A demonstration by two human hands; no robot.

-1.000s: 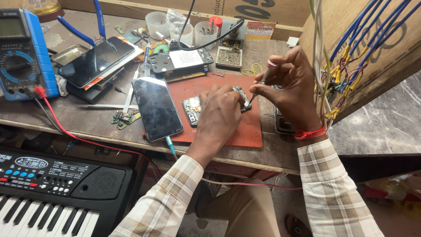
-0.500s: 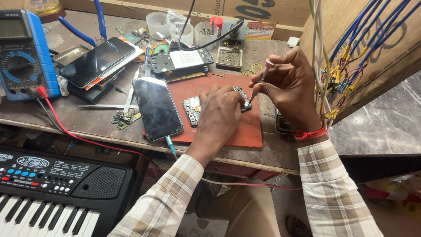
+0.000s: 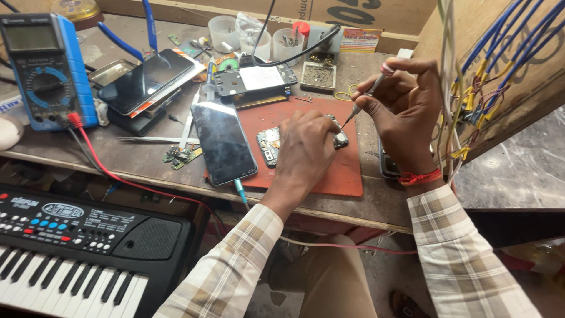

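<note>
My left hand (image 3: 306, 150) presses down on a small phone circuit board (image 3: 271, 144) that lies on a red work mat (image 3: 347, 171). My right hand (image 3: 403, 112) pinches a thin screwdriver (image 3: 365, 100), tilted, with its tip down at the board's right end. A black phone (image 3: 222, 141) lies face up on the mat's left edge, just left of my left hand. Most of the board is hidden under my left hand.
A blue multimeter (image 3: 44, 70) with a red lead stands at the left. Behind the mat lie an opened phone (image 3: 256, 79), another phone (image 3: 144, 79), tweezers (image 3: 147, 139) and small plastic cups (image 3: 253, 35). A black keyboard (image 3: 76, 247) sits below the bench. Coloured wires (image 3: 477, 70) hang right.
The right hand has shifted slightly while keeping the screwdriver tip at the board. The left hand stays on the board.
</note>
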